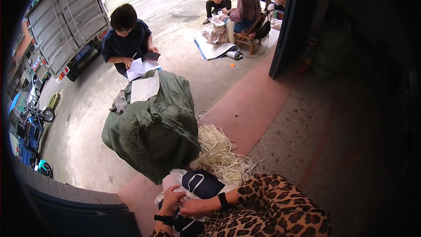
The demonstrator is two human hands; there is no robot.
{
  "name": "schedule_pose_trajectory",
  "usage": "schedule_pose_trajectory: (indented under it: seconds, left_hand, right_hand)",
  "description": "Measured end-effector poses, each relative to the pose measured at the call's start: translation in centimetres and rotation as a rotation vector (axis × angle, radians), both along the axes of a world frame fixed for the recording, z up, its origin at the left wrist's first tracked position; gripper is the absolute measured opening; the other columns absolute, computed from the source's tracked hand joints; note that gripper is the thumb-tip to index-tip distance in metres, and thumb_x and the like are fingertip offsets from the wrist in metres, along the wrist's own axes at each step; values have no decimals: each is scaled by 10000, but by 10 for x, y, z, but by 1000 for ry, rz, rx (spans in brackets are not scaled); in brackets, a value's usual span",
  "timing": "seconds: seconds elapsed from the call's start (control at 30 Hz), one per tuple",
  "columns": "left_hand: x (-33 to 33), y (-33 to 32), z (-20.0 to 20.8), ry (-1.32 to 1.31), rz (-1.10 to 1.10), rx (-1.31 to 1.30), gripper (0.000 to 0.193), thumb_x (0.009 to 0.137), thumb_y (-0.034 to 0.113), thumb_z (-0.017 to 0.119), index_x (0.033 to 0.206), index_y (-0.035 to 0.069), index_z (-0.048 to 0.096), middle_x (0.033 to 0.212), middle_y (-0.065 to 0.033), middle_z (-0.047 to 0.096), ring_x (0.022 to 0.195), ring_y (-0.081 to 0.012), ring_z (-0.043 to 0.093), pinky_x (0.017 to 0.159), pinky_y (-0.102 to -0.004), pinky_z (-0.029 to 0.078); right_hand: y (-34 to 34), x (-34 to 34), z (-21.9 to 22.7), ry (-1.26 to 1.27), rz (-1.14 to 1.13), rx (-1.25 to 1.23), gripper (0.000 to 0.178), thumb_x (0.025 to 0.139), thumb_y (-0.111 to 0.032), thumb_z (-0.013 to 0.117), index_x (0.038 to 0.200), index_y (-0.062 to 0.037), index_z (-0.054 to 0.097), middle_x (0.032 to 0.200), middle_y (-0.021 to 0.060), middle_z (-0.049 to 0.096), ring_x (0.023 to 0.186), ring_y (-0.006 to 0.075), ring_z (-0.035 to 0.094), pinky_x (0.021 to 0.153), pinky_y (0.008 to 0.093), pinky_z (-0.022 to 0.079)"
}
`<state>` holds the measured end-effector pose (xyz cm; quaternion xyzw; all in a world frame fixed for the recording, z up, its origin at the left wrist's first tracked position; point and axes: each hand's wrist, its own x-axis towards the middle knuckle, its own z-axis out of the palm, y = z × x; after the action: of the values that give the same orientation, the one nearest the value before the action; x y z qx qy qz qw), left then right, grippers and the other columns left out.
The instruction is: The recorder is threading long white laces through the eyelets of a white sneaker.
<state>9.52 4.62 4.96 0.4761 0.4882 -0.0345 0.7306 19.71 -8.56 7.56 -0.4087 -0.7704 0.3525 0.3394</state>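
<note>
My left hand [172, 199] is closed, its fingertips pinched together close to my right hand. My right hand [193, 208] is also closed, its fingers curled in against the left. Whatever lies between the fingers is too small to make out. Just beyond the hands, navy fabric with a white cord [202, 181] rests on a bundle of white cloth [174, 179]. More dark fabric and a white strip show below my wrists. Both wrists carry black bands, and leopard-print cloth covers my arm and lap.
A large green sack [153, 125] stands ahead, papers [145, 88] on top. Beside it lies a heap of cream cords [223, 153]. Behind the sack a person [127, 39] handles papers. Others sit farther off. A truck [68, 13] is at left, a dark door edge [291, 22] at right.
</note>
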Motion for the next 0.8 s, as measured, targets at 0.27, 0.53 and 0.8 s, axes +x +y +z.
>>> schedule_pose_trajectory:
  seconds: [0.27,0.53,0.8]
  left_hand:
    - [21,2,-4,160,-298,91,606,655,48,746,1192,7,469,644,-75,588,440,-124,506,376,-238,359]
    - [30,-19,-6,189,-391,347,622,684,22,685,1239,-34,412,652,-106,596,428,-153,510,372,-284,393]
    - [9,-31,-17,83,-509,1023,394,719,112,646,1079,-11,546,931,-208,624,888,-365,595,788,-431,468]
  right_hand:
    - [-56,101,169,860,-314,233,102,937,-109,485,939,-7,473,757,13,516,667,76,505,617,234,432]
    - [-103,112,210,907,-214,501,97,942,-119,477,927,-34,433,561,43,515,512,176,505,586,390,505]
    - [-126,133,215,943,-207,629,105,926,-106,498,937,-17,445,607,72,534,546,196,540,581,389,518]
